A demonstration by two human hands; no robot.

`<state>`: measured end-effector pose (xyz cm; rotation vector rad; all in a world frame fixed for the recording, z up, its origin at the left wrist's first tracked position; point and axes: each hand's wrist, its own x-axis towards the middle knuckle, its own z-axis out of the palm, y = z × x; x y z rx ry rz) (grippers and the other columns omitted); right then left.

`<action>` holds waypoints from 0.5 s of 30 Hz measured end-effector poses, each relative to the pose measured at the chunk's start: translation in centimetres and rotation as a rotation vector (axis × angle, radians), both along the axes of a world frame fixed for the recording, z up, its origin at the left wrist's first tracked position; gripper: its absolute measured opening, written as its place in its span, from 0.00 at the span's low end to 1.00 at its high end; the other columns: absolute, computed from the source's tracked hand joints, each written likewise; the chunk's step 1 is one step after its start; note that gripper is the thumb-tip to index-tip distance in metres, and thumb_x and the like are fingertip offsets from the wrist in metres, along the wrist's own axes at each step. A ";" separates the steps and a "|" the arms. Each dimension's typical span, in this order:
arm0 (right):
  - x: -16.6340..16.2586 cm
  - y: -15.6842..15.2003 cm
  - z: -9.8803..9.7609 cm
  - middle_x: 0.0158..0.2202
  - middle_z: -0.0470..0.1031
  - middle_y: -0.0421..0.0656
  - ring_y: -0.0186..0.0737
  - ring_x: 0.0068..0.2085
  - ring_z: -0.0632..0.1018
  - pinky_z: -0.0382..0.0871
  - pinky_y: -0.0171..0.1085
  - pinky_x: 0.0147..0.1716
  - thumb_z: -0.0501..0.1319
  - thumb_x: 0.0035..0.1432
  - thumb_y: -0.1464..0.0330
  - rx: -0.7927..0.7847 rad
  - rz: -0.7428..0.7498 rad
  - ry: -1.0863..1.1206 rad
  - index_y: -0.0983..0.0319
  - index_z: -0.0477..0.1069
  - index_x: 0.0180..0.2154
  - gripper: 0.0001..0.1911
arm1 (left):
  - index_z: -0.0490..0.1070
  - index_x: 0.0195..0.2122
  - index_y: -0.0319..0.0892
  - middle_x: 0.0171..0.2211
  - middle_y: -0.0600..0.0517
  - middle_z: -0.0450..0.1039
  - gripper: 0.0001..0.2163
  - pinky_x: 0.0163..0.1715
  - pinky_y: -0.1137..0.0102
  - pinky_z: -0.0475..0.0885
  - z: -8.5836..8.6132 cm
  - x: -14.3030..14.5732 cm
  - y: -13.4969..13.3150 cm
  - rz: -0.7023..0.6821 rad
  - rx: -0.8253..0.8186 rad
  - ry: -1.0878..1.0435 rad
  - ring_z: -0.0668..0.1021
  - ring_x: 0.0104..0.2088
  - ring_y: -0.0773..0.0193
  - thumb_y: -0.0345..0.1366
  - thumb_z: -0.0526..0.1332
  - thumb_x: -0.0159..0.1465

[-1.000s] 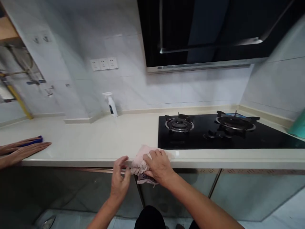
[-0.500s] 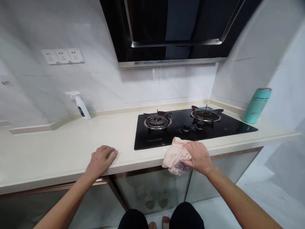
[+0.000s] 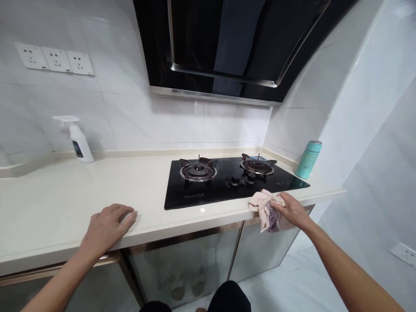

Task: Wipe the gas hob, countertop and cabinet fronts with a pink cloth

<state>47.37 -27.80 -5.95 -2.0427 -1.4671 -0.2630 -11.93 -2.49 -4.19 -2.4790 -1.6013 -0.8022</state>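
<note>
My right hand (image 3: 292, 210) grips a pale pink cloth (image 3: 264, 206) with purple print. The cloth lies over the front edge of the countertop (image 3: 139, 182), and part of it hangs down before the cabinet. Just behind it is the black glass gas stove (image 3: 214, 190) with two burners and two knobs. My left hand (image 3: 108, 223) rests on the counter near its front edge, left of the stove, with nothing held and the thumb a little apart from the fingers.
A white spray bottle (image 3: 81, 145) stands at the back left against the wall. A turquoise flask (image 3: 308, 160) is at the stove's right end. Overhead hangs a black range hood (image 3: 214, 47). Cabinet doors (image 3: 185, 268) with glass fronts are under the counter.
The cloth in my right hand has moved to the right along the counter's front edge. The view has turned to the right. My left hand still rests on the counter.
</note>
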 end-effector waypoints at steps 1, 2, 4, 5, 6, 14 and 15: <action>0.8 -0.6 0.6 0.36 0.77 0.49 0.51 0.39 0.77 0.68 0.45 0.39 0.55 0.63 0.49 0.006 -0.070 0.005 0.57 0.70 0.35 0.18 | 0.80 0.38 0.51 0.45 0.54 0.82 0.20 0.49 0.63 0.67 -0.1 0.0 0.1 -0.002 0.005 -0.005 0.79 0.50 0.54 0.53 0.51 0.64; 1.6 -1.2 1.2 0.36 0.77 0.51 0.52 0.38 0.77 0.68 0.46 0.37 0.56 0.62 0.50 0.015 -0.168 0.005 0.57 0.70 0.35 0.18 | 0.80 0.38 0.51 0.45 0.55 0.83 0.20 0.49 0.63 0.68 -0.2 -0.1 0.2 -0.004 0.013 -0.012 0.79 0.50 0.54 0.53 0.51 0.64; 3.3 -2.6 3.0 0.37 0.76 0.54 0.56 0.38 0.77 0.66 0.47 0.34 0.57 0.60 0.51 0.059 -0.418 -0.022 0.60 0.72 0.37 0.19 | 0.80 0.38 0.52 0.44 0.55 0.83 0.20 0.48 0.63 0.68 -0.4 -0.2 0.5 -0.015 0.033 -0.019 0.79 0.49 0.54 0.54 0.51 0.64; 3.8 -3.2 4.0 0.38 0.76 0.57 0.58 0.40 0.77 0.66 0.47 0.34 0.57 0.61 0.52 0.091 -0.539 -0.046 0.62 0.73 0.39 0.20 | 0.80 0.38 0.51 0.45 0.56 0.83 0.21 0.48 0.63 0.68 -0.6 -0.2 0.7 -0.023 0.040 -0.020 0.79 0.49 0.54 0.54 0.50 0.64; 4.1 -3.5 4.9 0.41 0.76 0.60 0.61 0.44 0.77 0.65 0.48 0.35 0.56 0.62 0.52 0.125 -0.634 -0.075 0.63 0.74 0.42 0.22 | 0.79 0.38 0.51 0.45 0.55 0.83 0.21 0.47 0.63 0.68 -0.7 -0.3 0.8 -0.029 0.044 -0.019 0.78 0.49 0.54 0.55 0.50 0.63; -0.7 1.8 1.6 0.39 0.75 0.51 0.51 0.44 0.74 0.67 0.46 0.45 0.61 0.58 0.57 0.061 -0.295 -0.111 0.60 0.75 0.38 0.14 | 0.80 0.38 0.55 0.44 0.60 0.82 0.22 0.49 0.61 0.66 -0.9 -0.5 1.1 -0.014 0.025 -0.034 0.79 0.49 0.54 0.58 0.49 0.64; -1.0 2.4 0.7 0.37 0.75 0.48 0.49 0.42 0.75 0.68 0.44 0.45 0.63 0.56 0.57 0.042 -0.230 -0.085 0.60 0.75 0.37 0.13 | 0.80 0.37 0.56 0.44 0.61 0.82 0.22 0.49 0.61 0.66 -0.9 -0.5 1.1 -0.018 0.022 -0.033 0.78 0.49 0.55 0.58 0.49 0.63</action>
